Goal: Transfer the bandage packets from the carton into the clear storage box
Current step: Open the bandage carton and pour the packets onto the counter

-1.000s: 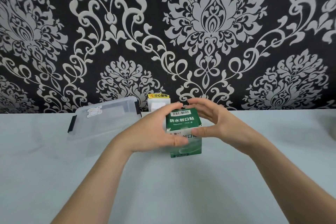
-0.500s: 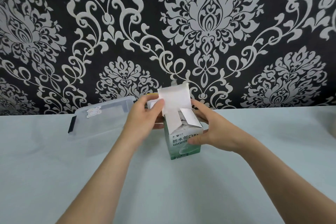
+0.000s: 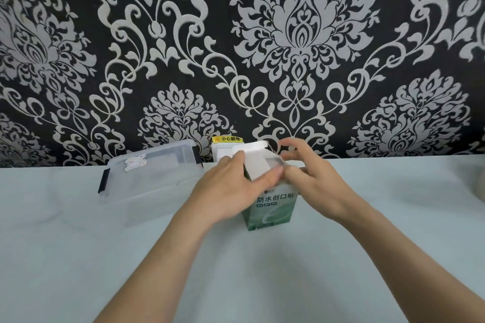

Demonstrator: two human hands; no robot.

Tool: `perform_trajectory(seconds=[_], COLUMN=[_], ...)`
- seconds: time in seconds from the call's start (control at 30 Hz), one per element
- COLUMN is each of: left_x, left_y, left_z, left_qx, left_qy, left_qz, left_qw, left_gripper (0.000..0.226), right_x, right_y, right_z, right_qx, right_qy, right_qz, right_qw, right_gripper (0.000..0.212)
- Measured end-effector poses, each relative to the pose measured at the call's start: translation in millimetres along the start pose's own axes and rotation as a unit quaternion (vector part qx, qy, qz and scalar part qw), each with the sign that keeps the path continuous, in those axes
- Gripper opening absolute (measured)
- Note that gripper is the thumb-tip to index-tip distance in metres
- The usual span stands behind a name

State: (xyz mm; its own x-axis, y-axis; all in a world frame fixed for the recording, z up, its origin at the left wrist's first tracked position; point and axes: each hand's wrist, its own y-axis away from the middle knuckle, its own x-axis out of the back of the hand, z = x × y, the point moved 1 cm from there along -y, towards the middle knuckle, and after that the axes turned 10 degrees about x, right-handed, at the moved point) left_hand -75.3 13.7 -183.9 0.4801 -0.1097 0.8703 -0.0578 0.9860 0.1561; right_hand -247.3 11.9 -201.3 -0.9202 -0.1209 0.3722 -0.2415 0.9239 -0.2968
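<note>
A green and white bandage carton (image 3: 273, 211) stands upright on the pale table, its white top flap folded open. My left hand (image 3: 231, 191) grips the carton's left side and pinches the flap. My right hand (image 3: 312, 183) is at the carton's open top, fingers spread over the opening, and its fingertips are blurred. No bandage packets show, since the hands cover the opening. The clear storage box (image 3: 149, 178) sits to the left with its lid on and black latches at the ends.
A white wall socket with a yellow warning label (image 3: 227, 148) sits behind the carton against the patterned black wall. The pale table (image 3: 78, 257) stretches out in front and to the right.
The carton was shut a second ago. My left hand lifted its top flap, then folded it back to the left. My right hand moved from the carton's side onto the open top.
</note>
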Motion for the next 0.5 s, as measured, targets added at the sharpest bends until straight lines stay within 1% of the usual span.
perform_trajectory(seconds=[0.03, 0.1, 0.17, 0.23, 0.27, 0.33, 0.37, 0.43, 0.47, 0.5], left_x=[0, 1, 2, 4, 4, 1, -2, -8, -11, -13], left_y=[1, 2, 2, -1, -3, -10, -12, -15, -15, -13], left_z=[1, 2, 0, -4, -7, -14, -16, -18, -18, -17], left_qx=[-0.002, -0.013, -0.019, -0.023, -0.026, -0.030, -0.030, -0.036, -0.041, -0.055], left_qy=[-0.008, -0.007, 0.033, 0.119, 0.174, 0.274, 0.301, 0.306, 0.284, 0.238], left_qz=[0.018, 0.057, 0.066, 0.044, 0.033, 0.036, 0.045, 0.061, 0.077, 0.107], left_qw=[1.000, 0.998, 0.997, 0.992, 0.984, 0.961, 0.952, 0.949, 0.955, 0.964], left_gripper=[0.086, 0.069, 0.059, 0.058, 0.053, 0.041, 0.039, 0.040, 0.041, 0.042], right_x=[0, 0, -3, -5, -5, -5, -5, -4, -4, -6], right_y=[0, 0, 0, -2, -2, -1, -1, 0, -1, -1], right_z=[2, 4, 6, 10, 13, 15, 16, 16, 16, 16], right_qx=[0.002, -0.006, -0.008, 0.003, 0.004, 0.013, 0.016, 0.017, 0.026, 0.043], right_qy=[0.010, -0.003, 0.001, 0.067, 0.112, 0.208, 0.264, 0.339, 0.344, 0.333], right_qz=[0.010, 0.031, 0.050, 0.062, 0.065, 0.072, 0.073, 0.064, 0.059, 0.056], right_qw=[1.000, 0.999, 0.999, 0.996, 0.992, 0.975, 0.962, 0.939, 0.937, 0.940], right_gripper=[0.040, 0.043, 0.042, 0.039, 0.042, 0.047, 0.048, 0.047, 0.047, 0.046])
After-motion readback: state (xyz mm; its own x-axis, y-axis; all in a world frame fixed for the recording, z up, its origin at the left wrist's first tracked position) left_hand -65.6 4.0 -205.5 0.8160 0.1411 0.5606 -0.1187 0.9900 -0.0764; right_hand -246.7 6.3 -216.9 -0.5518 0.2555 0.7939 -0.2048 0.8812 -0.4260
